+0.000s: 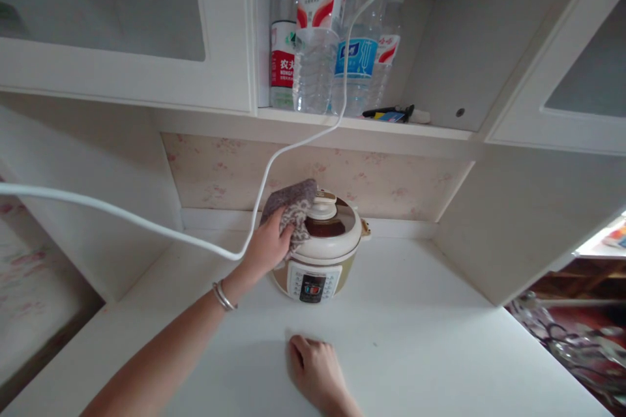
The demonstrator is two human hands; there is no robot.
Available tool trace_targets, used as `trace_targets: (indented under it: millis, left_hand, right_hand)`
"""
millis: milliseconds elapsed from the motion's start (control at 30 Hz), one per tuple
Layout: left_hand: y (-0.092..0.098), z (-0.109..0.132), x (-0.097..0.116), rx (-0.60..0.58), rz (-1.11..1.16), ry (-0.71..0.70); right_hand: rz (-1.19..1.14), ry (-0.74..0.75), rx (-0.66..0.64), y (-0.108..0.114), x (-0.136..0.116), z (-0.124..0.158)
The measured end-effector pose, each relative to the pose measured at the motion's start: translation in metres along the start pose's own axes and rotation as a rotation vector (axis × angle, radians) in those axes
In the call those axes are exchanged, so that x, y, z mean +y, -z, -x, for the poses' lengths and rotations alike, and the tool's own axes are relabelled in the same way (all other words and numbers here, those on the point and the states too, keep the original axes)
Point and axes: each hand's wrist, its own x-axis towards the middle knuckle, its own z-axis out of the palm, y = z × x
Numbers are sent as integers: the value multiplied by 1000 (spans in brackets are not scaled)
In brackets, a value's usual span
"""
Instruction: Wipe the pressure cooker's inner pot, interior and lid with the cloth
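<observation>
A small cream and olive electric cooker (323, 254) stands on the white counter (415, 313) near the back wall, its control panel facing me. My left hand (268, 246) is closed on a grey patterned cloth (293, 208) and presses it against the left side of the cooker's lid. A silver bangle sits on that wrist. My right hand (315, 371) rests on the counter in front of the cooker, fingers curled down, holding nothing I can see.
A white cable (147, 225) sags from the left across to the upper shelf. Several plastic water bottles (317, 32) stand in the open cupboard above, beside a small dark item (391, 114). An open cupboard door (562, 58) juts out at right.
</observation>
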Motion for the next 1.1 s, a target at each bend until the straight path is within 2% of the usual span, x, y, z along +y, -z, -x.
trace_targets:
  millis: [33, 100, 233, 300, 400, 500, 567, 667, 767, 867, 933, 1000, 1100]
  left_hand:
    - [4, -14, -7, -11, 59, 64]
    - [11, -45, -16, -81, 190, 101]
    - [15, -111, -15, -390, 303, 63]
    - [12, -141, -5, -495, 240, 17]
    - [0, -177, 20, -562, 46, -110]
    - [-18, -198, 51, -600, -168, -252]
    - [-33, -204, 73, -639, -316, -341]
    - [-58, -201, 107, -718, -422, -423]
    - [-79, -182, 139, -760, -416, -466]
    - [-86, -145, 159, -795, -398, -529]
    - [-80, -112, 160, -776, -379, -575]
    - [-69, -76, 150, -641, -350, -642]
    - [-49, -26, 121, -346, -268, -685]
  right_hand:
    - [1, -2, -1, 1, 0, 0]
    - [-2, -7, -3, 1, -1, 0]
    - [-15, -18, 2, 1, -1, 0]
    - [-16, -27, 11, 1, -1, 0]
    - [-18, -42, 25, 0, -1, -1]
    - [-18, -53, 28, -3, 0, -2]
    - [-9, -60, 25, -4, 1, -4]
    - [15, -56, 29, -5, 2, -5]
    - [25, -56, 33, -3, 1, -6]
    - [26, -70, 26, 0, 0, -6]
    - [16, -71, 18, 2, -1, -5]
    - [4, -64, 15, 2, -1, -5]
    - [-3, -54, 24, 1, 0, -4]
